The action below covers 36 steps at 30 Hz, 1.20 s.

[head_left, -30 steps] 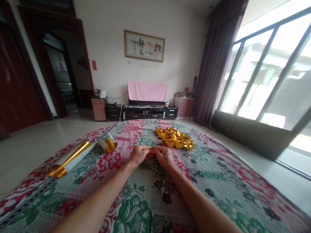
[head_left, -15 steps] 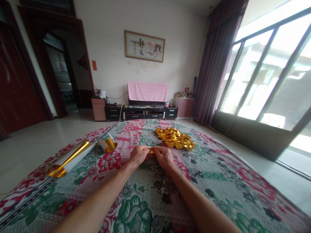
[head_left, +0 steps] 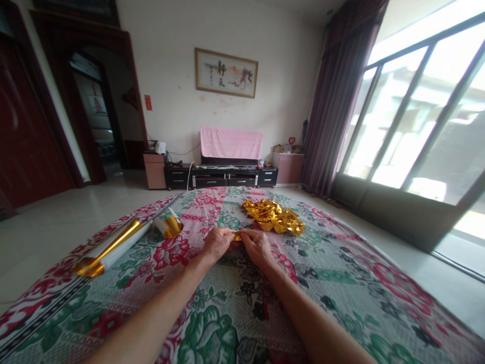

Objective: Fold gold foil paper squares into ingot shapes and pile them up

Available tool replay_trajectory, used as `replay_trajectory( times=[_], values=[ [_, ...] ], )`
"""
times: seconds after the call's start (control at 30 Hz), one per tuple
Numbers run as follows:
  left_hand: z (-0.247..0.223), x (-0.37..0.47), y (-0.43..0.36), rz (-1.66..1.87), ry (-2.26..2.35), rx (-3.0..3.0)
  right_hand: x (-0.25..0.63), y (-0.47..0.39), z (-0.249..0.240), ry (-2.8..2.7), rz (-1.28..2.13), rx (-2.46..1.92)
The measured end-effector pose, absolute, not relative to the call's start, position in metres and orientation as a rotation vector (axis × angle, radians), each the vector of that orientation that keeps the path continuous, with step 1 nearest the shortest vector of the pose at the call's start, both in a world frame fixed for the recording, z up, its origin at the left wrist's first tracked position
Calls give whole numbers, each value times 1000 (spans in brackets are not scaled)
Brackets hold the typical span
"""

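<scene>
My left hand [head_left: 219, 243] and my right hand [head_left: 257, 246] meet at the middle of the flowered cloth [head_left: 212, 328]. Between them a small piece of gold foil paper [head_left: 237, 236] is pinched by the thumbs and fingers of both. Most of that piece is hidden behind the fingers, so its exact shape does not show. Just beyond my right hand lies a heap of folded gold foil pieces [head_left: 275, 216]. Off to the left of my left hand rest a long loose roll of gold foil paper with a white back [head_left: 113, 247] and a smaller curled sheet [head_left: 170, 225].
Past the cloth's far edge stands a low black cabinet [head_left: 227, 179], above which a pink towel [head_left: 231, 142] hangs over a dark screen. Tall windows [head_left: 417, 116] and a purple curtain [head_left: 328, 111] are on the right. A dark red door [head_left: 30, 121] is at the left.
Hardly anything differs: both hands keep their pinch on the small foil piece, with a sliver more gold showing between them. The view has shifted very slightly.
</scene>
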<state>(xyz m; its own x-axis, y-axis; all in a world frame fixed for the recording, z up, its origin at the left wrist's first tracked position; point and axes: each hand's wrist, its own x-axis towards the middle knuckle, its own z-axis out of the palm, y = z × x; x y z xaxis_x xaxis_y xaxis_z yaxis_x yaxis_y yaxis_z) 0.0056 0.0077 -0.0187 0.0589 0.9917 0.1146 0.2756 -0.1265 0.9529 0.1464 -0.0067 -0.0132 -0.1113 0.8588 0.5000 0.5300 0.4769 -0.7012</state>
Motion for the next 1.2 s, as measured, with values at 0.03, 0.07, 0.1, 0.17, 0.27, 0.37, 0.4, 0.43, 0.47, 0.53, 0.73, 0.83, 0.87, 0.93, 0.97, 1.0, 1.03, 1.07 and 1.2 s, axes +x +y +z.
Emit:
replay_trajectory(
  times=[0.03, 0.07, 0.1, 0.17, 0.27, 0.37, 0.4, 0.43, 0.47, 0.53, 0.73, 0.83, 0.87, 0.93, 0.97, 1.0, 1.03, 1.07, 1.2],
  values=[
    [-19, 6, 7, 1122, 1320, 1527, 146, -7, -13, -1773, 437, -1183],
    [-19, 6, 7, 1125, 1321, 1525, 146, -6, -14, -1770, 437, -1185],
    [-19, 6, 7, 1127, 1321, 1525, 147, -6, -14, -1767, 435, -1185],
    [-20, 7, 7, 1128, 1323, 1526, 147, -6, -15, -1765, 434, -1183],
    [-20, 7, 7, 1122, 1315, 1515, 147, -5, -15, -1757, 444, -1185],
    [-19, 7, 6, 1124, 1303, 1509, 147, -4, -15, -1749, 455, -1191],
    [-18, 8, 6, 1125, 1300, 1503, 147, -4, -15, -1750, 456, -1189],
    [-17, 8, 5, 1123, 1296, 1495, 147, -4, -15, -1752, 456, -1185],
    [-17, 8, 5, 1121, 1291, 1485, 147, -5, -15, -1753, 456, -1182],
    [-15, 9, 4, 1120, 1279, 1470, 148, -6, -14, -1752, 462, -1178],
    [-13, 10, 2, 1119, 1290, 1472, 148, -9, -11, -1750, 470, -1167],
    [-11, 12, 0, 1122, 1312, 1468, 148, -9, -11, -1762, 452, -1174],
    [-11, 12, -1, 1121, 1318, 1462, 148, -9, -11, -1764, 442, -1179],
    [-10, 13, -1, 1120, 1325, 1455, 148, -9, -12, -1765, 425, -1188],
    [-9, 14, -1, 1120, 1327, 1454, 148, -8, -12, -1764, 419, -1189],
    [-10, 14, -1, 1123, 1327, 1459, 148, -8, -13, -1764, 416, -1187],
    [-10, 14, -1, 1127, 1327, 1467, 148, -8, -14, -1765, 416, -1185],
    [-11, 14, 0, 1131, 1329, 1475, 148, -7, -14, -1765, 417, -1183],
    [-14, 13, 3, 1145, 1339, 1497, 147, -7, -14, -1754, 429, -1176]
  ],
)
